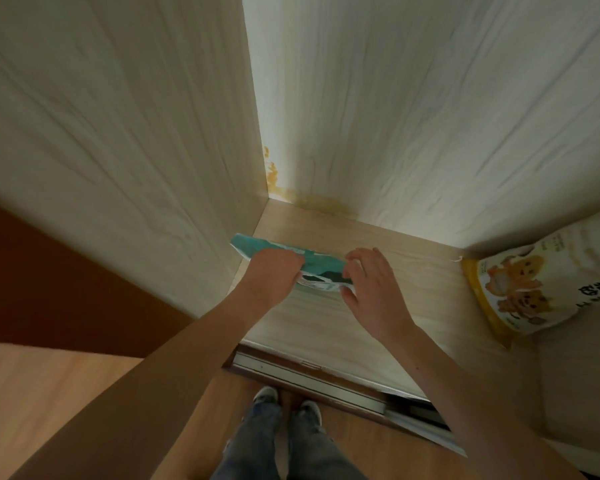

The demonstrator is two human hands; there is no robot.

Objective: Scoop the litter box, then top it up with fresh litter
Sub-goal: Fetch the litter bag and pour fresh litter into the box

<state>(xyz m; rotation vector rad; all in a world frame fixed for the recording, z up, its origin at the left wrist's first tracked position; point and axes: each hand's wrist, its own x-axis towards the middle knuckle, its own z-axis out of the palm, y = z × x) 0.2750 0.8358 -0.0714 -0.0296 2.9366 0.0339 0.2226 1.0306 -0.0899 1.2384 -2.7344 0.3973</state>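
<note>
A teal and white bag (317,265) stands on the light wooden floor of a closet, close to its left wall. My left hand (274,275) grips the top left part of the bag with curled fingers. My right hand (371,289) is at the bag's right end, fingers spread and bent, thumb touching its lower corner. A second litter bag (520,289), yellow and white with cartoon cats, leans in the closet's right corner. No litter box or scoop is in view.
The closet walls (136,150) are pale wood grain, with a yellow stain (274,178) in the back corner. A metal sliding-door track (326,379) runs along the closet's front edge. My feet (288,403) stand on the wooden floor before it.
</note>
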